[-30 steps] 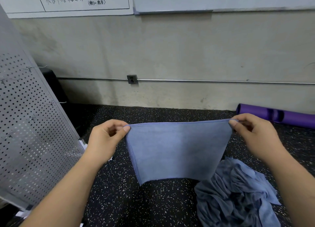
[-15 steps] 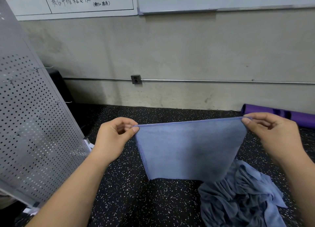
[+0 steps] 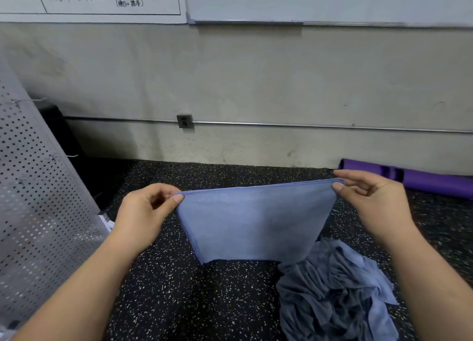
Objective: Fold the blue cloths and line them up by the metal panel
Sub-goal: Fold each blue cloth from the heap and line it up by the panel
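Note:
A blue cloth (image 3: 256, 223) hangs stretched in the air between my hands, folded over with its doubled edge on top. My left hand (image 3: 146, 212) pinches its upper left corner. My right hand (image 3: 371, 200) pinches the upper right corner. The cloth's lower edge hangs just above the speckled black floor (image 3: 204, 302). A crumpled pile of blue cloths (image 3: 332, 294) lies on the floor at the lower right, partly behind the held cloth. The perforated metal panel (image 3: 38, 212) leans at the far left.
A purple rolled mat (image 3: 422, 179) lies by the wall at the right. A grey wall with a thin pipe and a socket (image 3: 184, 121) runs across the back. A dark object (image 3: 66, 141) stands behind the panel.
The view has shifted a little, so the panel sits further left. My hands have spread slightly and pulled the cloth's top edge tauter, with the right corner raised.

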The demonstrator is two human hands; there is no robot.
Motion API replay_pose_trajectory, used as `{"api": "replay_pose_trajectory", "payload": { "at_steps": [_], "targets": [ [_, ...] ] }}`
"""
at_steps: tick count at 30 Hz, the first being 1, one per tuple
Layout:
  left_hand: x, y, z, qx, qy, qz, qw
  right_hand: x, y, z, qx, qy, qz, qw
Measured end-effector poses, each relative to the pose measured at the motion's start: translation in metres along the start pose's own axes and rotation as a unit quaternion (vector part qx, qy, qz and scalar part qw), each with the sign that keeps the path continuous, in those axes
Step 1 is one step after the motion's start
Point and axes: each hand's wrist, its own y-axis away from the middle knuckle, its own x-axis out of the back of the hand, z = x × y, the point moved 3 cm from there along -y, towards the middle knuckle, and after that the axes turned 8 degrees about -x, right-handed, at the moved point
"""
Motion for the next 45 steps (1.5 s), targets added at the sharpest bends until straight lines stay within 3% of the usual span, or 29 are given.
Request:
{"api": "replay_pose_trajectory", "payload": {
  "at_steps": [3, 12, 26, 33, 37, 41, 45],
  "targets": [
    [0.001, 0.002, 0.003, -0.025, -0.059, -0.008, 0.998, -0.001, 0.000, 0.000, -0.004, 0.014, 0.009, 1.000],
    [-0.009, 0.003, 0.013, -0.059, -0.053, -0.064, 0.995, 0.002, 0.000, 0.004, -0.013, 0.089, 0.106, 0.990],
    [-0.011, 0.001, 0.020, -0.067, -0.071, -0.082, 0.992, 0.001, 0.002, 0.005, -0.031, 0.012, 0.084, 0.996],
    [-0.010, 0.000, 0.017, -0.046, -0.093, -0.019, 0.994, 0.000, -0.002, 0.011, -0.035, 0.054, 0.077, 0.995],
    [-0.009, -0.005, 0.005, 0.004, -0.010, 0.028, 1.000, -0.003, 0.001, 0.010, -0.041, -0.026, 0.075, 0.996],
    [-0.012, -0.005, 0.003, 0.031, 0.049, 0.069, 0.996, -0.010, 0.004, 0.007, -0.041, -0.005, 0.050, 0.998],
    [-0.013, -0.005, 0.006, 0.018, 0.005, 0.071, 0.997, -0.015, 0.004, 0.005, -0.041, -0.026, 0.037, 0.998]
  ]
}}
